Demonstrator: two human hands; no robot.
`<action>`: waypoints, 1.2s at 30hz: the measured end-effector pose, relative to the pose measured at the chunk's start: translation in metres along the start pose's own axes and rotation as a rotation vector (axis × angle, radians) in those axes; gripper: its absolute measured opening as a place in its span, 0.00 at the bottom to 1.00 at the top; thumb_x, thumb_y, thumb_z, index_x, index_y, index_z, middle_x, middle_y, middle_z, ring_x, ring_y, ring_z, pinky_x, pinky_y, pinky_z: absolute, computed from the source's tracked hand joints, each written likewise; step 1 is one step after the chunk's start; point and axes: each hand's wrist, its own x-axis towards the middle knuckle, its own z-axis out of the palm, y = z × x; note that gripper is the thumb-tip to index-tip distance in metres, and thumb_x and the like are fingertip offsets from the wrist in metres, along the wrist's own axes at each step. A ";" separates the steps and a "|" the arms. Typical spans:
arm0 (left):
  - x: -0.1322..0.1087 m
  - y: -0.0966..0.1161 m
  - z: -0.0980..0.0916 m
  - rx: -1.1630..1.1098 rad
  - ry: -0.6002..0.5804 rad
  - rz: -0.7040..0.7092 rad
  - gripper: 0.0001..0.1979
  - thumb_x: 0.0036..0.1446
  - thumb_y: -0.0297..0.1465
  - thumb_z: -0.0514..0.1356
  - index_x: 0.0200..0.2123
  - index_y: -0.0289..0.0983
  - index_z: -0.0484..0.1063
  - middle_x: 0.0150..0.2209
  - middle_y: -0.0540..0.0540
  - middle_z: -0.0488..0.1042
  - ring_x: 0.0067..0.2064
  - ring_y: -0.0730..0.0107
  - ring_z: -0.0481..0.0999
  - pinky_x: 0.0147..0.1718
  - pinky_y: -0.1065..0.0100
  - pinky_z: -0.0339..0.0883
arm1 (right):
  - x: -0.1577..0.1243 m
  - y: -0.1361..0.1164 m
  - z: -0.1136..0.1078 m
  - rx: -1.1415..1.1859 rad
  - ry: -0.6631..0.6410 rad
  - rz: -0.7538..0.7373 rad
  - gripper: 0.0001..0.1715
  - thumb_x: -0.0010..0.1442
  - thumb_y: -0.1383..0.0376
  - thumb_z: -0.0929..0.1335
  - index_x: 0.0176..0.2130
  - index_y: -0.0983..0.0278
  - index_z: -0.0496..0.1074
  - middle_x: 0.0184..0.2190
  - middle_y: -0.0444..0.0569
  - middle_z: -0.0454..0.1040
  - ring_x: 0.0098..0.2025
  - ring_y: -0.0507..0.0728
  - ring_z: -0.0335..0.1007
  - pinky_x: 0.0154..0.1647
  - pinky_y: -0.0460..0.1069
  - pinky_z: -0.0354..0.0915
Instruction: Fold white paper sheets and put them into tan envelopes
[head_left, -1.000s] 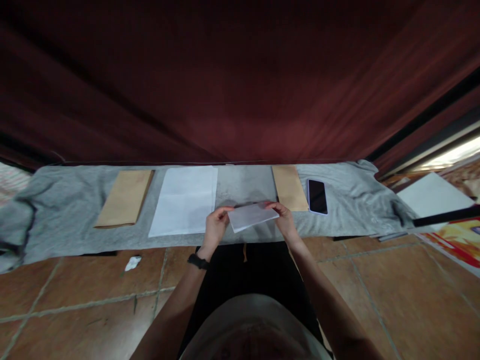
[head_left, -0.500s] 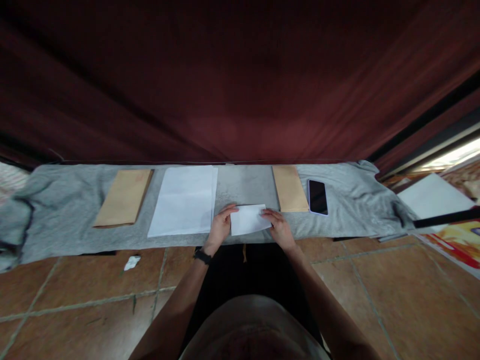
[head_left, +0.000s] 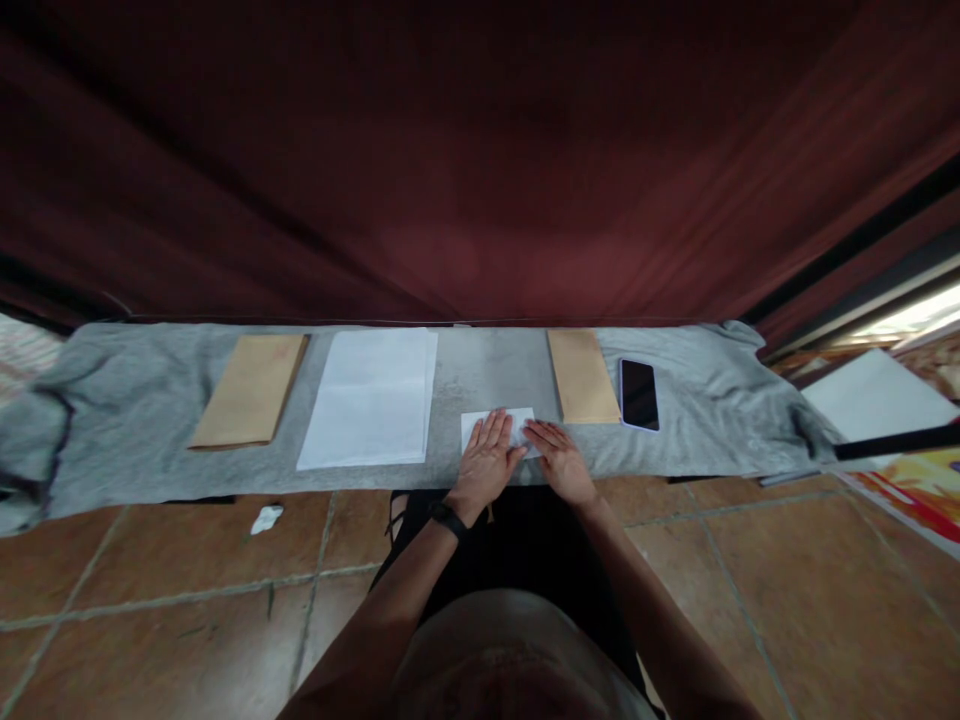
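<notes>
A small folded sheet of white paper (head_left: 471,422) lies on the grey cloth (head_left: 480,365) close to its front edge. Flat across the middle of this paper rests my left hand (head_left: 489,462), fingers stretched out. My right hand (head_left: 561,460) lies on the paper's right end with its fingers extended. Between them the two hands cover much of the paper. To the left is a stack of larger white sheets (head_left: 369,400). A brown envelope (head_left: 583,378) lies beyond my right hand.
Right of the envelope lies a phone (head_left: 639,395), dark screen up. A thicker brown envelope stack (head_left: 247,390) is at the left. Behind the cloth hangs a dark red curtain (head_left: 465,200). A white crumpled scrap (head_left: 266,519) lies on the tiled floor (head_left: 225,640).
My left hand has moved right, from holding the paper's left edge to lying flat over its middle. The paper is now pressed down on the cloth. My right hand has barely moved.
</notes>
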 end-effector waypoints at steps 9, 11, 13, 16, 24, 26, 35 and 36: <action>-0.017 -0.026 -0.003 0.064 0.096 -0.082 0.35 0.68 0.44 0.50 0.71 0.30 0.51 0.71 0.32 0.53 0.72 0.52 0.50 0.69 0.49 0.48 | -0.002 0.004 0.003 0.016 0.014 -0.005 0.38 0.58 0.77 0.62 0.65 0.58 0.65 0.66 0.49 0.65 0.68 0.59 0.60 0.70 0.62 0.56; -0.024 -0.031 -0.007 0.061 0.106 -0.098 0.35 0.68 0.43 0.50 0.71 0.30 0.51 0.71 0.33 0.53 0.72 0.51 0.50 0.69 0.48 0.48 | -0.002 0.004 0.003 0.015 0.012 -0.006 0.39 0.58 0.77 0.62 0.65 0.58 0.65 0.66 0.49 0.65 0.68 0.59 0.60 0.70 0.62 0.57; -0.031 -0.034 -0.010 0.057 0.118 -0.112 0.35 0.68 0.44 0.50 0.71 0.30 0.51 0.71 0.32 0.53 0.72 0.51 0.50 0.69 0.48 0.48 | -0.003 0.004 0.003 0.008 0.012 -0.007 0.39 0.58 0.77 0.62 0.66 0.59 0.64 0.66 0.49 0.65 0.68 0.59 0.60 0.70 0.62 0.57; -0.038 -0.038 -0.013 0.059 0.132 -0.129 0.35 0.68 0.44 0.50 0.71 0.30 0.51 0.71 0.33 0.53 0.72 0.50 0.50 0.69 0.49 0.48 | -0.003 0.003 0.002 0.005 0.015 -0.009 0.38 0.58 0.77 0.61 0.65 0.60 0.65 0.66 0.50 0.65 0.68 0.59 0.60 0.70 0.62 0.57; -0.048 -0.034 -0.019 0.024 0.114 -0.058 0.32 0.67 0.43 0.54 0.69 0.35 0.57 0.70 0.36 0.57 0.72 0.51 0.53 0.70 0.46 0.43 | -0.003 -0.002 -0.002 0.051 0.024 -0.014 0.31 0.63 0.73 0.62 0.64 0.58 0.67 0.65 0.49 0.67 0.67 0.60 0.60 0.69 0.63 0.57; -0.049 -0.032 -0.021 -0.046 0.128 -0.022 0.28 0.66 0.38 0.55 0.67 0.38 0.59 0.68 0.39 0.62 0.71 0.54 0.57 0.70 0.48 0.46 | -0.002 -0.004 -0.006 0.107 0.066 -0.011 0.28 0.65 0.71 0.61 0.61 0.57 0.70 0.62 0.49 0.70 0.66 0.59 0.62 0.68 0.63 0.59; -0.017 -0.041 -0.043 -0.543 0.314 -0.335 0.08 0.63 0.36 0.58 0.36 0.39 0.74 0.35 0.47 0.78 0.39 0.64 0.77 0.42 0.64 0.71 | 0.022 -0.025 -0.024 0.326 0.343 0.345 0.22 0.69 0.51 0.62 0.41 0.61 0.78 0.37 0.50 0.82 0.39 0.59 0.77 0.41 0.51 0.70; -0.012 -0.042 -0.042 -0.596 0.308 -0.387 0.08 0.62 0.35 0.59 0.34 0.38 0.73 0.30 0.49 0.76 0.35 0.67 0.76 0.37 0.67 0.69 | 0.026 -0.025 -0.023 0.322 0.355 0.388 0.24 0.68 0.49 0.62 0.38 0.62 0.77 0.32 0.49 0.80 0.34 0.58 0.76 0.36 0.49 0.68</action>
